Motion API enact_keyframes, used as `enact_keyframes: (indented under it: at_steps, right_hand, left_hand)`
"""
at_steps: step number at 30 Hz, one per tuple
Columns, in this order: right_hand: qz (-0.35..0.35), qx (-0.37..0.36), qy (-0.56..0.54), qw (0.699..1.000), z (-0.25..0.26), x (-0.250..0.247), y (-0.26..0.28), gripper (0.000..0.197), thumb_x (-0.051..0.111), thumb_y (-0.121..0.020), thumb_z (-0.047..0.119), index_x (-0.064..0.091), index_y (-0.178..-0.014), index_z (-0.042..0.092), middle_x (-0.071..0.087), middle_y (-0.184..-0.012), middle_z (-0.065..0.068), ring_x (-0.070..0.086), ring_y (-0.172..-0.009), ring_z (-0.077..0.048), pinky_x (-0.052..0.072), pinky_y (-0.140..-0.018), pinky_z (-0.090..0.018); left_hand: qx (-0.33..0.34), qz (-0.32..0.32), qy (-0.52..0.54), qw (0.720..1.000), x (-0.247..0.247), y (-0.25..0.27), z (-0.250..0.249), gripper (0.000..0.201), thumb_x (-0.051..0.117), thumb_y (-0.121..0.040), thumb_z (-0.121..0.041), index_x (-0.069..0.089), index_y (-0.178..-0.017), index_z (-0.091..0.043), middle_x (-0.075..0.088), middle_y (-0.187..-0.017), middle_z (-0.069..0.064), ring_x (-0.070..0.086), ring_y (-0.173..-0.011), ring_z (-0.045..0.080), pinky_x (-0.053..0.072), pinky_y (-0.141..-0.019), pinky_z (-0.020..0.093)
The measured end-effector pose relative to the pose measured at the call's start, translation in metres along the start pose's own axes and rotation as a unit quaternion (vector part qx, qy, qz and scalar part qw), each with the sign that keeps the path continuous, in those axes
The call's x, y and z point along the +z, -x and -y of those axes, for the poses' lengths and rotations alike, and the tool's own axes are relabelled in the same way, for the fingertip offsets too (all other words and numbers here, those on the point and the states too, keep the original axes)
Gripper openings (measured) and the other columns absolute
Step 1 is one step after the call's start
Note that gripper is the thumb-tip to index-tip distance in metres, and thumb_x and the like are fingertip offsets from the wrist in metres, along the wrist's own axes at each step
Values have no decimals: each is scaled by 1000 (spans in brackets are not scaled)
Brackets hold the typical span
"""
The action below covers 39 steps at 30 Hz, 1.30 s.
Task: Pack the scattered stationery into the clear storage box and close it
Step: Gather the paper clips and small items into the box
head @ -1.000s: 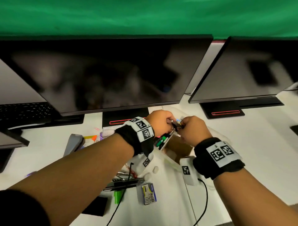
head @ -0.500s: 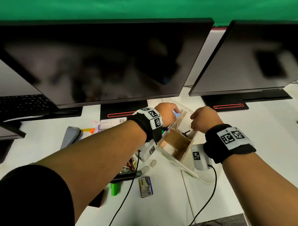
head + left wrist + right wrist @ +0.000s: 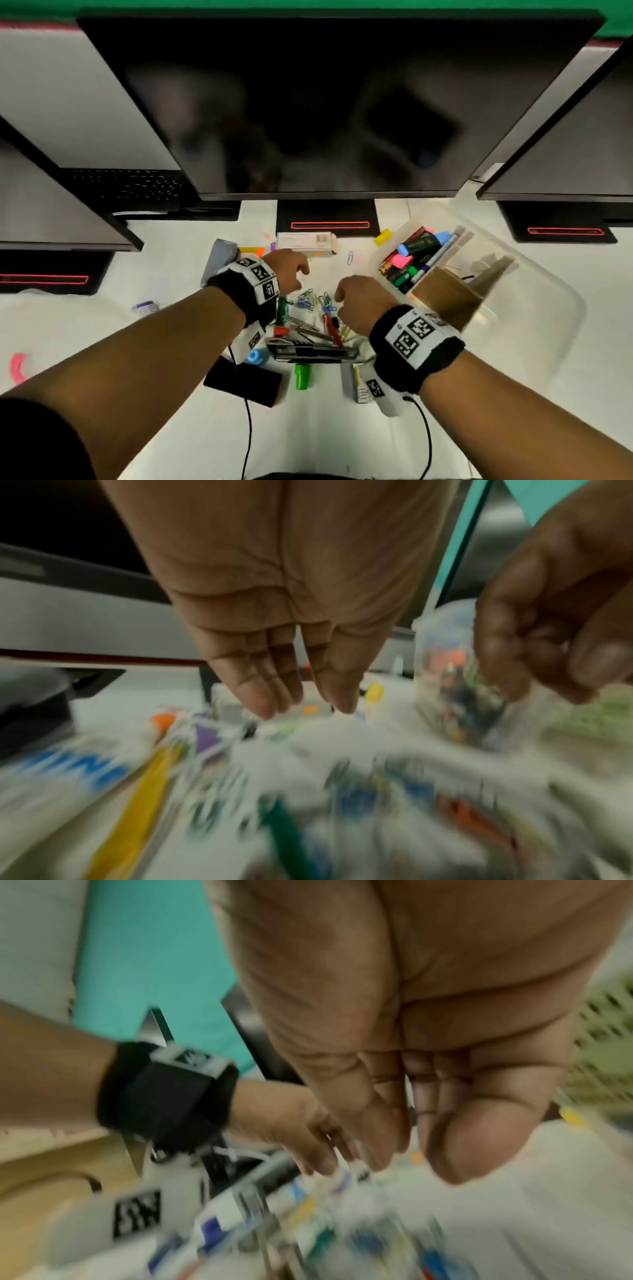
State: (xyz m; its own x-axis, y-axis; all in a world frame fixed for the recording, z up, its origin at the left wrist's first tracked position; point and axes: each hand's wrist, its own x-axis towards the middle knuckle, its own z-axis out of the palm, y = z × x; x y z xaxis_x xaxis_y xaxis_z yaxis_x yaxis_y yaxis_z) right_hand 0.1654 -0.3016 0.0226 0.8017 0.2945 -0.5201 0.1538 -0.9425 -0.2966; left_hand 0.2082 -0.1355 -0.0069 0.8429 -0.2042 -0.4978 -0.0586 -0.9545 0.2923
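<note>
The clear storage box (image 3: 534,308) lies open on the white desk at the right, holding markers (image 3: 414,253) and a brown cardboard piece (image 3: 445,298). Left of it is a heap of coloured paper clips (image 3: 315,301), a green marker (image 3: 281,310), a red pen (image 3: 330,325) and a black stapler (image 3: 311,353). My left hand (image 3: 298,274) hovers over the heap's far left, fingers relaxed and empty; the left wrist view shows its straight fingers (image 3: 267,696). My right hand (image 3: 342,298) hangs over the heap's right side, loosely curled, holding nothing (image 3: 411,1156).
A white carton (image 3: 305,241), a yellow cap (image 3: 383,237) and a grey stapler (image 3: 219,260) lie farther back. A green cap (image 3: 302,377), a staples box (image 3: 358,383) and a black block (image 3: 243,382) lie nearer me. Three monitors overhang the desk's rear.
Both hands have let go of the tilted clear box and moved left and toward me over the clip heap. The box now rests on the desk.
</note>
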Motion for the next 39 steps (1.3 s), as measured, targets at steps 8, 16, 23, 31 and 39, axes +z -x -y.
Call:
enact_keyframes:
  at_steps: [8, 16, 23, 31, 39]
  right_hand:
    - [1, 140, -22, 990, -22, 61, -26, 73, 69, -78, 45, 36, -134, 10, 34, -137, -18, 46, -121, -36, 42, -102, -39]
    - [-32, 128, -43, 990, -4, 70, -55, 56, 67, -83, 32, 42, -128, 11, 37, -130, -15, 48, -116, -34, 48, -94, -38]
    - [-49, 96, -22, 994, -6, 70, -70, 30, 44, -95, 19, 49, -122, 6, 49, -125, -17, 51, -114, -33, 43, -94, -37]
    - [-19, 97, -18, 995, -13, 68, -76, 28, 49, -90, 17, 55, -115, 5, 58, -120, -16, 56, -110, -33, 46, -90, -34]
    - [8, 121, -35, 992, -12, 61, -70, 30, 45, -92, 10, 53, -119, 3, 56, -126, -17, 55, -116, -32, 45, -95, -34]
  left_hand:
    - [-23, 42, -27, 998, 53, -4, 19, 75, 78, -74, -25, 38, -137, -15, 41, -135, 13, 44, -124, 34, 41, -104, 41]
    - [2, 24, -39, 999, 61, -10, 10, 59, 69, -80, -13, 41, -132, -12, 43, -128, 15, 47, -119, 34, 44, -97, 41]
    - [25, 9, -15, 1000, 63, -12, 12, 67, 73, -77, -18, 41, -136, -13, 46, -129, 13, 47, -121, 31, 42, -101, 37]
    - [51, 3, -45, 998, 58, -16, 8, 31, 58, -87, -15, 55, -118, -11, 52, -119, 14, 51, -113, 31, 42, -92, 35]
    - [108, 31, -165, 980, 50, -15, -4, 30, 46, -93, -8, 52, -122, -4, 56, -122, 17, 55, -114, 32, 45, -90, 39]
